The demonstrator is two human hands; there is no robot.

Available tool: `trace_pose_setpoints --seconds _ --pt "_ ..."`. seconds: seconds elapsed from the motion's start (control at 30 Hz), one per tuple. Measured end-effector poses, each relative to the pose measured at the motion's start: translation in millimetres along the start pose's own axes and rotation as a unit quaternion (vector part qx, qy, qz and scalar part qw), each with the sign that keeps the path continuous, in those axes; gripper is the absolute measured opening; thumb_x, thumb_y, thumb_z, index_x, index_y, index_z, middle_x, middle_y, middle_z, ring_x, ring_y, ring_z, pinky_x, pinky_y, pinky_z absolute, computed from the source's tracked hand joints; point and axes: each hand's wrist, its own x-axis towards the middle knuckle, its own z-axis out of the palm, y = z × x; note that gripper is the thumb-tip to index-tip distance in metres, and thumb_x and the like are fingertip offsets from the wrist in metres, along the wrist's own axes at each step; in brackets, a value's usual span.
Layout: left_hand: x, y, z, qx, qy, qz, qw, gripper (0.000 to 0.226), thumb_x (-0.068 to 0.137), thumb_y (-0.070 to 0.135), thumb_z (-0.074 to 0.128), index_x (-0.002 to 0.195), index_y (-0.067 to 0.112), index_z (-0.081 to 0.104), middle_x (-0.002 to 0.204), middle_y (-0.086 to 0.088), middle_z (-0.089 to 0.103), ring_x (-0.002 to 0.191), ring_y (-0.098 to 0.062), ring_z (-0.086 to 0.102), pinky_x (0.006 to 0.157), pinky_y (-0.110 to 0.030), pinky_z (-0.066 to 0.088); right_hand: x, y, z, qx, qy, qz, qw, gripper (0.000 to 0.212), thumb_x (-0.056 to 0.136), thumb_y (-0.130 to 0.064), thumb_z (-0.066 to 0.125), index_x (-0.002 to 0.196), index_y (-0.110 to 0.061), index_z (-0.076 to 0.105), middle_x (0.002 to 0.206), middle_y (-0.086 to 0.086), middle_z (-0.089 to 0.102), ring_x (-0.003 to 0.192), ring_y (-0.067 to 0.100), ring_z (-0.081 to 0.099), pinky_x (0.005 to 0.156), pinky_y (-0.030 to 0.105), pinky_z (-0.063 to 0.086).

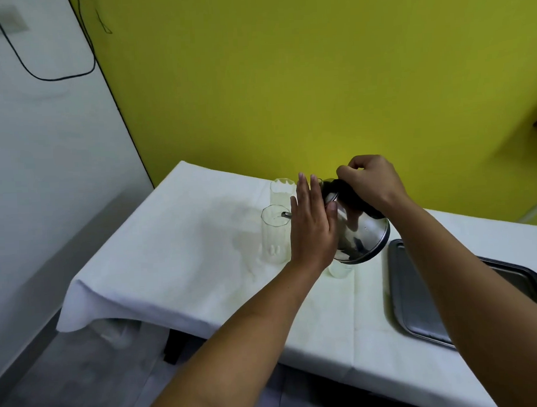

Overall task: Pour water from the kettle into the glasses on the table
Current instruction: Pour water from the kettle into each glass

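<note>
Steel kettle [362,233] tilted over glass [274,233]

A shiny silver kettle [359,233] with a black handle, clear glasses [274,234], a grey metal tray [419,304] at right, a white-clothed tabletop [177,268], yellow-green far wall [286,79].

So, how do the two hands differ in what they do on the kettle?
The right hand is closed around the black handle on top of the kettle and tilts it; the left hand lies open and flat against its side, fingers straight. The right is above, the left lower. Both touch the kettle.
</note>
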Motion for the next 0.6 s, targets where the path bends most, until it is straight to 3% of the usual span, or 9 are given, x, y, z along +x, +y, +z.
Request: trace_pose_setpoints --seconds 0.13,0.3,0.6 --pt "1.4 4.9 -0.8 -0.008 0.009 -0.02 1.0 0.062 0.101 0.042 0.014 0.15 0.003 0.014 0.158 -0.018 0.007 0.147 -0.025 0.006 0.117 -0.042 0.012 1.7 -9.4 -5.1 -0.018 -0.014 -0.017 1.0 0.024 0.077 -0.037 0.058 0.065 -0.016 0.059 0.071 0.012 0.068 0.068 0.033 0.063 0.068 0.041 0.054" --pt "5.6 11.8 1.7 -0.009 0.027 -0.037 0.999 0.065 0.1 0.045 0.011 0.15 0.003 0.015 0.158 -0.018 0.008 0.147 -0.026 0.007 0.116 -0.04 0.01 10.5 -11.6 -9.5 -0.037 -0.029 -0.041 0.998 0.026 0.079 -0.037 0.058 0.069 -0.014 0.063 0.067 0.006 0.062 0.065 0.027 0.056 0.062 0.034 0.044" --pt "7.1 13.9 6.2 -0.018 0.04 -0.062 0.997 0.066 0.099 0.046 0.01 0.15 0.005 0.014 0.159 -0.016 0.006 0.147 -0.023 0.004 0.116 -0.036 0.005 19.2 -9.9 -8.2 -0.047 -0.045 -0.059 0.996 0.025 0.079 -0.037 0.058 0.07 -0.014 0.065 0.068 0.005 0.061 0.065 0.026 0.055 0.062 0.033 0.044"
